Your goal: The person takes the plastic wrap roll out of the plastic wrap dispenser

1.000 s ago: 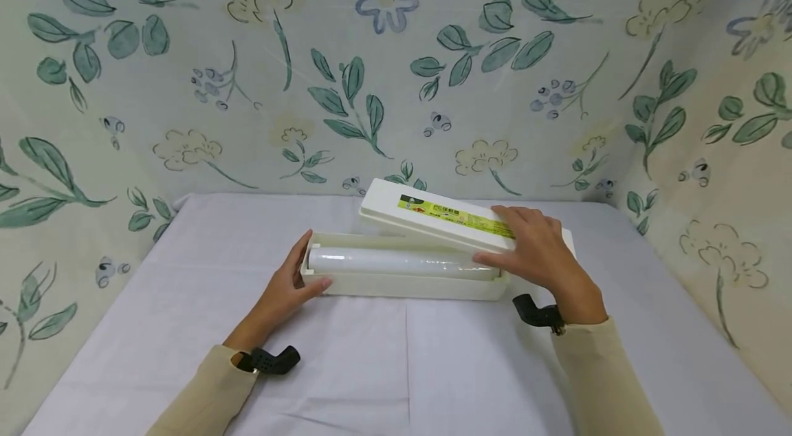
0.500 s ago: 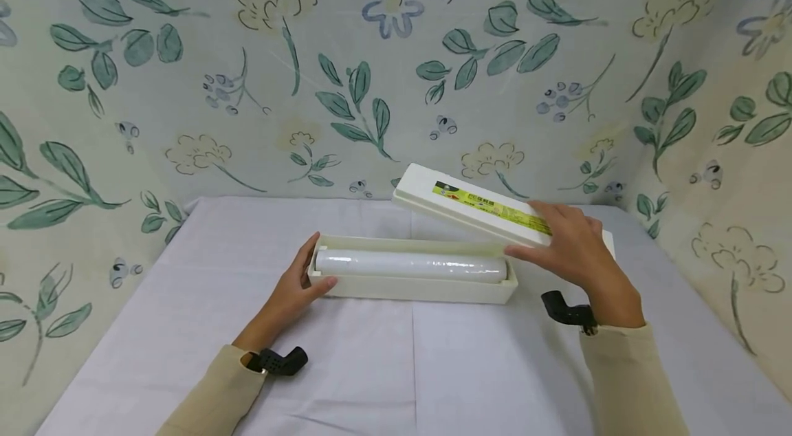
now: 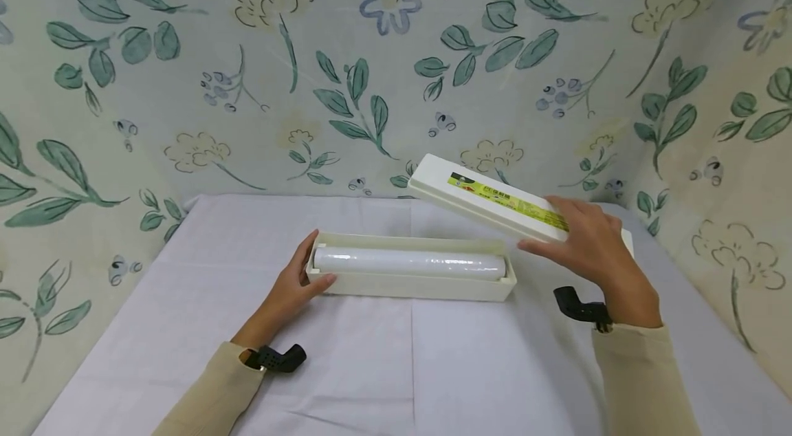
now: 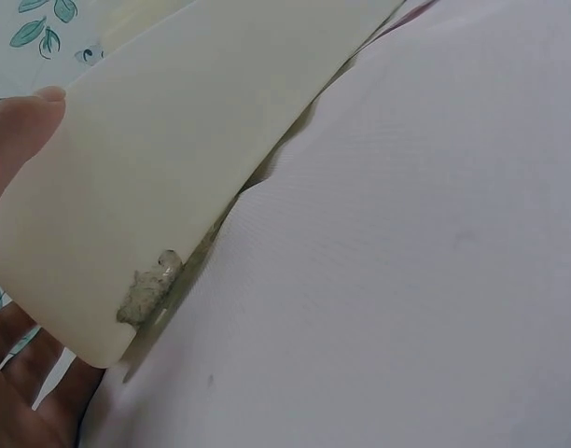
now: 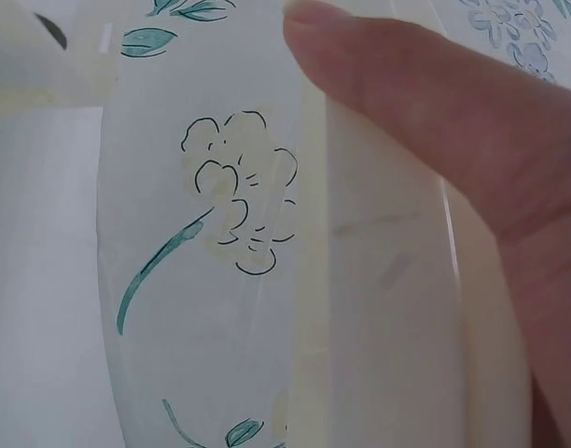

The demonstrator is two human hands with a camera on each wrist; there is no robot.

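Note:
An uncovered cream cling film box [image 3: 414, 287] rests on the cloth, with a shiny white roll of cling film [image 3: 408, 262] lying inside. My left hand [image 3: 286, 293] grips its left end, thumb on the front wall and fingers round the end. Up and to the right, my right hand [image 3: 588, 243] holds the white lid [image 3: 436, 178] by its right part, thumb on the near edge. The lid tilts, left end higher, and bears a yellow-green label [image 3: 495, 199]. In the right wrist view the thumb [image 5: 407, 89] lies across the lid's edge.
A white cloth [image 3: 346, 360] covers the table, with fold lines running across it. Floral fabric [image 3: 383, 78] hangs behind and along both sides. A rough grey patch [image 4: 147, 291] sits low on the box's front, near the left end.
My right hand has carried the lid up and rightward, off the box's right part, so the whole roll shows. My left hand keeps its grip on the box's left end.

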